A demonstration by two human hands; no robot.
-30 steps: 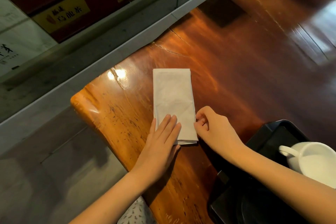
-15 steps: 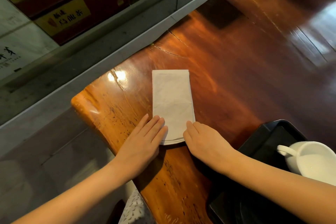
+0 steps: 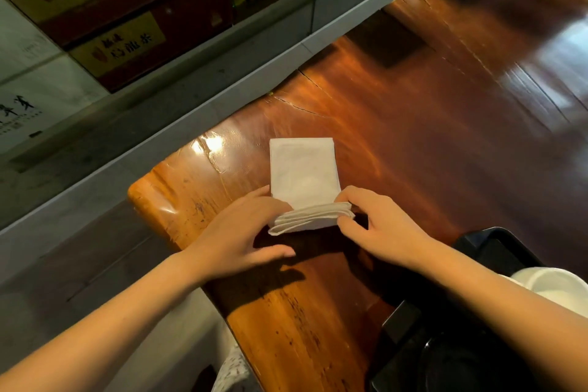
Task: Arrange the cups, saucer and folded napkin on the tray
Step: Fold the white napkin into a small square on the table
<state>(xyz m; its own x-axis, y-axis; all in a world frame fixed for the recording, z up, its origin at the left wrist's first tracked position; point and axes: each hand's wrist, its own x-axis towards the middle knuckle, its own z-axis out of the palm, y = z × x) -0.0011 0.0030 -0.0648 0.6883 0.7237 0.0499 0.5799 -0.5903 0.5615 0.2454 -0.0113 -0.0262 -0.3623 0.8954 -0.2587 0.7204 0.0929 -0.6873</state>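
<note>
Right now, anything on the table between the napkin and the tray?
Nothing visible. Both hands, left hand and right hand, already hold the napkin by its near end. Only bare wooden table lies between it and the black tray, where a white cup sits.

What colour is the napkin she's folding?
White, plain with no pattern; the napkin shows clearly in the head view, the only one.

1. Dim, warm indoor light; bright glare patches on the glossy tabletop (image 3: 413, 143).
2. The left hand (image 3: 235, 232) casts a dark shadow toward the camera.
3. Far right corner blurred; straight edges bend toward the frame borders.
</note>
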